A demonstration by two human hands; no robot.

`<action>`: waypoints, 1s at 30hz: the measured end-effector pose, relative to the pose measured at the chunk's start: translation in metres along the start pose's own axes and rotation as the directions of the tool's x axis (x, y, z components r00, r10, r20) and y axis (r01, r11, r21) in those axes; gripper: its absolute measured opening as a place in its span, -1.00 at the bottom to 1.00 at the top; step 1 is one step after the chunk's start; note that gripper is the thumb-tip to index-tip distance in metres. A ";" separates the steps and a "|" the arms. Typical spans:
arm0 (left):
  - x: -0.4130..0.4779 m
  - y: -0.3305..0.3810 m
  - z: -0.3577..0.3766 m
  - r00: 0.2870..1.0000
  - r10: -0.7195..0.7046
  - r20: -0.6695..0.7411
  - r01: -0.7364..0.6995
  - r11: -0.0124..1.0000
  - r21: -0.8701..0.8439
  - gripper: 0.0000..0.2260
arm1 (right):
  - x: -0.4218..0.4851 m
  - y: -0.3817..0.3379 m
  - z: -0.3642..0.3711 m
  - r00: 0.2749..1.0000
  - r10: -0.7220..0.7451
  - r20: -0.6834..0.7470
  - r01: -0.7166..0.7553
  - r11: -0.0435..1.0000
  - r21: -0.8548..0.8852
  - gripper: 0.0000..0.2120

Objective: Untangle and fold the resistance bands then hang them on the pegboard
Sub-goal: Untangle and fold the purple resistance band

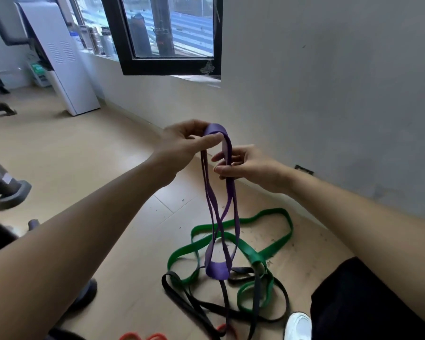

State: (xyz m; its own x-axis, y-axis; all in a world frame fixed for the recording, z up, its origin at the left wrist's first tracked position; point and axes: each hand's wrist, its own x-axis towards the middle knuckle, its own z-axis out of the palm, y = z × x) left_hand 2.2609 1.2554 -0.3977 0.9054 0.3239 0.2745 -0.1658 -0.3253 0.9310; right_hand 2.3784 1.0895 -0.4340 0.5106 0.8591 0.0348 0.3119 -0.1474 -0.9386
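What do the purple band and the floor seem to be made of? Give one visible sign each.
The purple band: probably rubber or latex, matt; it hangs limp in flat, twisting strips from the left hand. The floor: perhaps laminate or wood-look tile, faintly glossy; pale planks with straight seams.

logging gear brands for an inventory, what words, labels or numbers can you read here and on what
Nothing here is readable.
bottles on the windowsill: labels too blurred.
green package by the white cabinet: print too small and blurred.
purple band, green band, black band: no print visible.
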 end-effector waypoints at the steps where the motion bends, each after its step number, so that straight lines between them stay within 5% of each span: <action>1: 0.001 0.000 0.000 1.000 -0.005 -0.001 0.005 1.000 0.013 -0.77 | 0.001 0.001 0.001 1.000 0.003 0.003 -0.003 1.000 0.010 -0.68; 9: 0.003 0.009 -0.003 0.999 -0.027 0.020 0.030 0.988 -0.153 -0.66 | 0.004 0.004 0.020 0.999 0.039 0.023 -0.042 0.986 0.160 -0.65; 14: 0.003 0.012 -0.011 0.999 -0.040 0.000 0.039 0.971 -0.236 -0.76 | 0.011 0.008 0.030 0.998 0.026 0.049 -0.035 0.981 0.190 -0.61; 25: 0.000 0.015 -0.024 0.996 -0.041 0.081 0.069 0.925 -0.373 -0.72 | 0.009 -0.020 0.010 0.998 -0.023 0.059 0.034 0.982 -0.185 -0.70; 30: 0.001 0.014 -0.023 0.994 -0.034 0.099 0.072 0.909 -0.410 -0.79 | 0.006 -0.024 0.005 0.990 0.033 0.136 -0.012 0.988 -0.151 -0.68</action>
State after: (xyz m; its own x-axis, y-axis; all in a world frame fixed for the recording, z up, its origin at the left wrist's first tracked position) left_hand 2.2505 1.2721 -0.3789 0.9448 0.2453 0.2170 -0.2455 0.0917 0.9651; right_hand 2.3696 1.1005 -0.4132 0.4065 0.9126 -0.0435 0.4229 -0.2302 -0.8764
